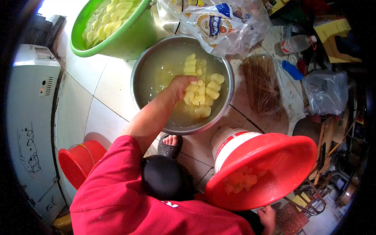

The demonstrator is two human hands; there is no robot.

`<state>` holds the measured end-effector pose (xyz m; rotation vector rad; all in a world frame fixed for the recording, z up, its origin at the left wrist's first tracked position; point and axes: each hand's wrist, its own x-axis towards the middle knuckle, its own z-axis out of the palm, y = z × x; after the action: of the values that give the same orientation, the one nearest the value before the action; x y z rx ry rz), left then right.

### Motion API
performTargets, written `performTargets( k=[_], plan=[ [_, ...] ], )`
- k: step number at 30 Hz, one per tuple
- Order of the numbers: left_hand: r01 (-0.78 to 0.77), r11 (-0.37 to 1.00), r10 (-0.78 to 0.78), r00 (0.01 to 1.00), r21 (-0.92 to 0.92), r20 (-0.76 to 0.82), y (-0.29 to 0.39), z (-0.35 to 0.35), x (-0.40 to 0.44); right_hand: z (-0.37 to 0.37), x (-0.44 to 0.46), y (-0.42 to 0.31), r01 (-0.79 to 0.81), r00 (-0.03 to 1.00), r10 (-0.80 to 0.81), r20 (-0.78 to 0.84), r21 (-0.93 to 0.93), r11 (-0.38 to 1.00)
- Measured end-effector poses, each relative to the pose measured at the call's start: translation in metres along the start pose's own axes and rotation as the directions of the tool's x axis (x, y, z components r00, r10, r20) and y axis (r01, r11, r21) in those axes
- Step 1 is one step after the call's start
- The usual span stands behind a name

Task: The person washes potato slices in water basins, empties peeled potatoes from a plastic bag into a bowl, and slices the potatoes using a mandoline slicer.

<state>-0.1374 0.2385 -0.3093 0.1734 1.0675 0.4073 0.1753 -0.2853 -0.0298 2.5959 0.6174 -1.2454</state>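
Observation:
My left hand reaches into a wide metal basin of cloudy water, its fingers closed at a cluster of pale yellow potato slices. The slices overlap in rows, as if threaded on sticks; any sticks are hidden. More rows lie under the water beside them. At lower right, my right hand is closed at the near rim of a red basin, its fingers partly hidden. That basin tilts towards me against a white bucket and holds a small heap of loose potato slices.
A green tub full of potato slices stands upper left. Plastic bags, a wrapped bundle of thin brown sticks and a bottle lie to the right. A red bucket and a white appliance are on the left.

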Motion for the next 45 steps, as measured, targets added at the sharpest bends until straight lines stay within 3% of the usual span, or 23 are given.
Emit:
performTargets(
  k=[2, 7, 9, 11, 14, 19, 23, 25, 27, 31, 33, 34, 36, 37, 39, 40, 42, 45],
  plan=[
    [0.007, 0.999, -0.006, 1.0, -0.047, 0.023, 0.001, -0.002, 0.005, 0.004, 0.003, 0.011, 0.002, 1.0, 0.0, -0.016, 0.122, 0.992],
    [0.049, 0.996, -0.04, 0.992, -0.074, 0.12, 0.002, -0.007, 0.012, 0.001, 0.001, 0.005, 0.026, 1.0, -0.026, -0.017, 0.052, 0.998],
    [0.043, 0.998, -0.046, 0.995, 0.043, 0.083, 0.003, -0.006, 0.012, 0.002, 0.001, 0.005, 0.03, 0.999, -0.03, -0.01, 0.016, 0.999],
    [0.06, 0.997, -0.065, 0.992, 0.053, 0.105, 0.005, -0.005, 0.012, 0.004, 0.003, 0.005, 0.058, 0.998, -0.062, 0.016, 0.198, 0.979],
    [0.075, 0.996, -0.083, 0.984, 0.056, 0.158, 0.004, -0.009, 0.017, 0.008, 0.004, 0.01, 0.085, 0.996, -0.087, -0.003, 0.252, 0.964],
    [0.056, 0.997, -0.067, 0.973, 0.053, 0.221, 0.001, -0.02, 0.019, 0.003, 0.003, 0.002, 0.016, 0.999, -0.02, 0.025, 0.133, 0.991],
    [-0.003, 0.999, -0.004, 0.982, 0.04, 0.187, -0.002, -0.019, 0.017, -0.001, 0.001, -0.008, 0.035, 0.999, -0.035, 0.011, 0.021, 0.999],
    [-0.023, 1.0, 0.022, 0.984, 0.0, 0.178, 0.0, -0.014, 0.01, 0.002, 0.002, 0.0, 0.032, 0.999, -0.033, 0.011, 0.052, 0.998],
    [-0.25, 0.96, 0.234, 0.963, 0.126, 0.133, -0.001, -0.009, 0.003, 0.003, 0.002, 0.002, 0.028, 1.0, -0.029, 0.011, 0.082, 0.996],
    [-0.258, 0.953, 0.248, 0.966, 0.161, 0.077, 0.006, -0.021, 0.004, 0.0, -0.001, -0.012, 0.058, 0.998, -0.061, 0.02, 0.11, 0.992],
    [-0.339, 0.817, 0.416, 0.907, 0.467, -0.069, 0.009, -0.021, -0.002, 0.001, 0.0, -0.012, 0.056, 0.998, -0.059, 0.02, 0.139, 0.989],
    [-0.339, 0.817, 0.416, 0.907, 0.467, -0.069, 0.011, -0.021, -0.009, 0.002, 0.001, -0.008, 0.058, 0.998, -0.065, 0.027, 0.194, 0.979],
    [-0.339, 0.49, 0.633, 0.772, 0.803, -0.061, 0.011, -0.024, -0.026, 0.002, 0.002, -0.008, 0.061, 0.997, -0.072, 0.035, 0.251, 0.966],
    [-0.339, 0.489, 0.633, 0.772, 0.804, -0.06, 0.01, -0.029, -0.03, 0.0, 0.001, -0.012, 0.063, 0.997, -0.071, 0.039, 0.175, 0.983],
    [-0.399, 0.222, 0.793, 0.605, 0.889, 0.073, 0.004, -0.041, -0.038, 0.0, 0.001, -0.013, 0.068, 0.996, -0.072, 0.044, 0.1, 0.993],
    [-0.401, 0.221, 0.794, 0.604, 0.889, 0.075, 0.005, -0.032, -0.058, 0.002, 0.003, -0.009, 0.092, 0.995, -0.097, 0.037, 0.123, 0.988],
    [-0.186, -0.165, 0.877, 0.421, 0.969, 0.23, 0.009, -0.017, -0.1, 0.003, 0.002, -0.008, 0.118, 0.992, -0.124, 0.03, 0.148, 0.982],
    [-0.145, -0.283, 0.829, 0.46, 0.948, 0.318, 0.006, -0.027, -0.108, 0.004, -0.002, -0.014, 0.149, 0.989, -0.148, -0.015, 0.156, 0.976]
  ],
)
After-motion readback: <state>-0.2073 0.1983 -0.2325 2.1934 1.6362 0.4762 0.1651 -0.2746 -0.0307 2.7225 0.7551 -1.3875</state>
